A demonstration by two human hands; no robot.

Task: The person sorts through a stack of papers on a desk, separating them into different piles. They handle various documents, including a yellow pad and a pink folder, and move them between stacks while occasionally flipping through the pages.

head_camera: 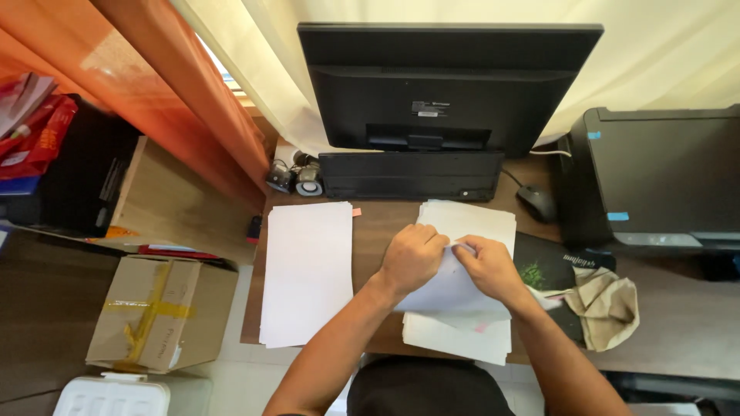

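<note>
Where the two hands meet above the right-hand stack of white paper (472, 223), a single sheet (451, 289) is pinched and lifted at its upper edge. Left hand (412, 258): fingers curled shut on the sheet's top edge, knuckles uppermost. Right hand (487, 266): fingers closed on the same edge, just beside the left, the fingertips touching or nearly so. The sheet is plain white, unmarked on its visible face, and sags toward the person in a soft curve, casting a faint bluish shade; its lower part overlaps the stack beneath. The stack lies on the brown wooden desk (378, 231), right of centre, its sheets slightly fanned and uneven at the near edge. A second white stack (307, 273), squarer and tidier, lies well apart to the left. Behind both stand a black keyboard (411, 176) tilted up against a black monitor (443, 85). A mouse (536, 202), a dark mouse pad (549, 266) and a crumpled beige cloth (609, 304) lie to the right.
</note>
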